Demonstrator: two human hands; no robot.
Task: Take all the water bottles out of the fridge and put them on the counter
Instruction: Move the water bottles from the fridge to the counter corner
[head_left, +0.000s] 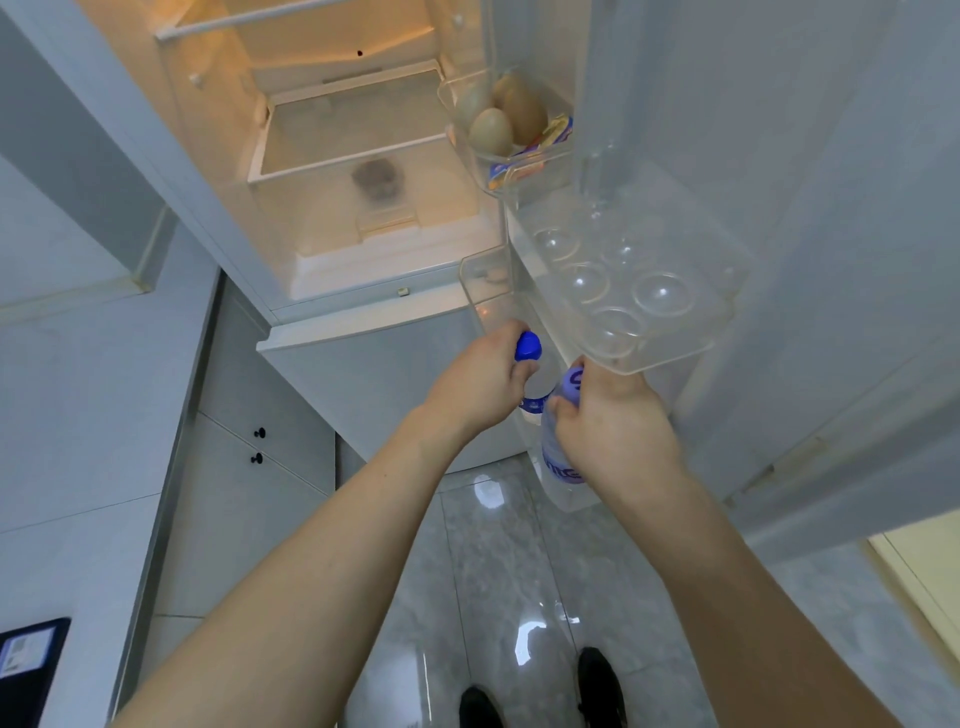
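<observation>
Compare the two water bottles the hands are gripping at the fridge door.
The blue-capped clear plastic bottle in the left hand shows its cap; the purple-labelled clear plastic bottle in the right hand has its top hidden under the clear egg tray. The first is mostly covered by the hand; the second shows label and base. Both are gripped near the top.

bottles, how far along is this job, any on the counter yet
Done: nothing visibly; the strip of counter in view holds no bottle. In hand: the left hand grips a blue-capped bottle and the right hand grips a second bottle, both at the door's lower shelf. Left: carry both to the counter. The fridge shelves show no more bottles.
</observation>
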